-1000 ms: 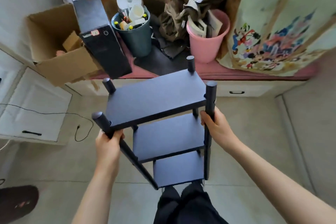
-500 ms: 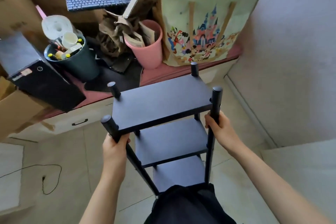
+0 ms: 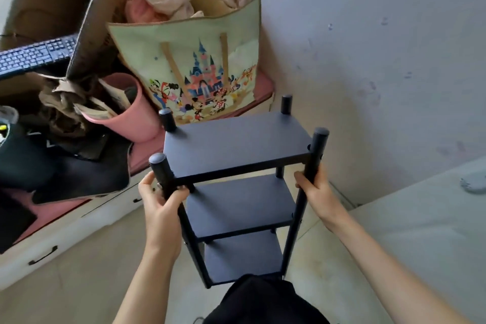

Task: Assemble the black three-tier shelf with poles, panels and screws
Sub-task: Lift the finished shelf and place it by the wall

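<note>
The black three-tier shelf [image 3: 236, 144] stands upright in front of me, three dark panels stacked between four round poles. My left hand [image 3: 160, 202] grips the near left pole just under the top panel. My right hand [image 3: 315, 189] grips the near right pole at about the same height. The lowest panel [image 3: 242, 258] is partly hidden behind my dark trousers. I cannot tell whether the shelf's feet touch the floor.
A low pink-topped cabinet [image 3: 79, 218] to the left carries a pink bin [image 3: 128, 116], a cartoon tote bag [image 3: 194, 68], a keyboard [image 3: 34, 55] and cardboard boxes. A grey wall [image 3: 381, 60] rises behind the shelf. A pale mattress-like surface [image 3: 420, 231] lies at right.
The shelf has been carried to the right, toward the corner by the wall, with both hands keeping their grip on the front poles. The view turned right; the boxes slid off to the left.
</note>
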`<action>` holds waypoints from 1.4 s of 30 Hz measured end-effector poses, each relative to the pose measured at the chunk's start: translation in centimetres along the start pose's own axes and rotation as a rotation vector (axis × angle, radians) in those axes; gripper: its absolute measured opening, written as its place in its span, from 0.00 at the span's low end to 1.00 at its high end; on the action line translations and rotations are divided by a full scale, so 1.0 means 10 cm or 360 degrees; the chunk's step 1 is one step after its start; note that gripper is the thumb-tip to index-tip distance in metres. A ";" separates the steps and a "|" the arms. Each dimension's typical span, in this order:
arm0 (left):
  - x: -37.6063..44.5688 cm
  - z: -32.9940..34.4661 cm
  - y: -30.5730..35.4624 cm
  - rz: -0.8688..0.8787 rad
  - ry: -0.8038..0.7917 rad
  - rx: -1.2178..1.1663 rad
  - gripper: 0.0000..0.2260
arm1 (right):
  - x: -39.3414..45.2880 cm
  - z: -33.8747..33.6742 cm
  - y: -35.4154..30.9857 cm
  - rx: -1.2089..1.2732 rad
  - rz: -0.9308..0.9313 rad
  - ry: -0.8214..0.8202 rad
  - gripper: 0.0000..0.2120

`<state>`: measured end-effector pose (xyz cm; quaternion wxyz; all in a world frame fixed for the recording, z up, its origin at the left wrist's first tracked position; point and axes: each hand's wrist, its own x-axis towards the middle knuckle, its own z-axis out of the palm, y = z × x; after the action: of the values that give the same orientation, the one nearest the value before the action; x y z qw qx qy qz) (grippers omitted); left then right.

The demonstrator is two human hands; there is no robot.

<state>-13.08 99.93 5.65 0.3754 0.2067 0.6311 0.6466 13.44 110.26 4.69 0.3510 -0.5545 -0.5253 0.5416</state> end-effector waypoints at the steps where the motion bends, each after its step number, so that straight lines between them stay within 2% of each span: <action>1: 0.04 0.17 -0.01 0.0015 -0.0039 -0.0017 0.29 | 0.09 -0.15 -0.02 -0.0013 0.0001 -0.0014 0.12; 3: 0.12 0.46 -0.04 0.0061 -0.0097 -0.0053 0.30 | 0.25 -0.41 -0.06 -0.0008 0.0014 -0.0048 0.15; 5: 0.20 0.73 -0.05 0.0101 -0.0138 -0.0065 0.28 | 0.42 -0.62 -0.12 0.0052 -0.0007 -0.0065 0.14; 9: 0.34 1.21 -0.05 0.0071 -0.0194 -0.0089 0.14 | 0.80 -0.92 -0.27 0.0211 -0.0042 0.0037 0.12; 11: 0.44 1.43 -0.08 0.0042 -0.0209 -0.0105 0.12 | 1.02 -1.04 -0.30 0.0232 0.0018 0.0115 0.14; 16: 0.85 1.86 -0.21 -0.0051 -0.0235 -0.0029 0.16 | 1.54 -1.19 -0.23 0.0298 0.0220 0.0355 0.15; 18: 1.07 2.01 -0.29 -0.0101 -0.0245 0.0017 0.23 | 1.76 -1.23 -0.20 0.0338 0.0276 0.0425 0.14; 21: 1.42 2.22 -0.40 -0.0141 -0.0251 0.0164 0.41 | 2.12 -1.27 -0.17 0.0352 0.0389 0.0514 0.14; 22: 1.54 2.28 -0.44 -0.0174 -0.0269 0.0193 0.42 | 2.24 -1.28 -0.15 0.0351 0.0431 0.0560 0.14; 24: 1.78 2.42 -0.49 -0.0268 -0.0335 0.0228 0.37 | 2.47 -1.31 -0.11 0.0345 0.0500 0.0646 0.13; 27: 2.06 2.64 -0.51 -0.0411 -0.0484 0.0203 0.22 | 2.79 -1.31 -0.02 0.0278 0.0626 0.0759 0.11; 31: 2.43 2.85 -0.60 -0.0609 -0.0601 0.0192 0.31 | 3.15 -1.31 0.23 0.0216 0.0752 0.0838 0.10; 35: 2.75 3.07 -0.83 -0.0646 -0.0701 0.0267 0.18 | 3.45 -1.38 0.58 0.0267 0.0889 0.0794 0.11; 37: 2.88 3.15 -1.04 -0.0703 -0.0639 0.0256 0.20 | 3.61 -1.42 0.78 0.0336 0.0979 0.0756 0.14; 39: 3.01 3.21 -1.32 -0.0762 -0.0565 0.0233 0.27 | 3.78 -1.44 1.00 0.0397 0.1040 0.0755 0.18; 40: 3.07 3.23 -1.47 -0.0797 -0.0531 0.0239 0.29 | 3.88 -1.45 1.12 0.0410 0.1051 0.0746 0.17; 42: 3.18 3.28 -1.76 -0.0831 -0.0487 0.0301 0.27 | 4.03 -1.43 1.36 0.0421 0.1055 0.0734 0.13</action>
<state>-4.96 143.96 -14.11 0.5985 0.1667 0.6564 0.4280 24.50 148.87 -15.31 0.3344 -0.7502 -0.1524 0.5497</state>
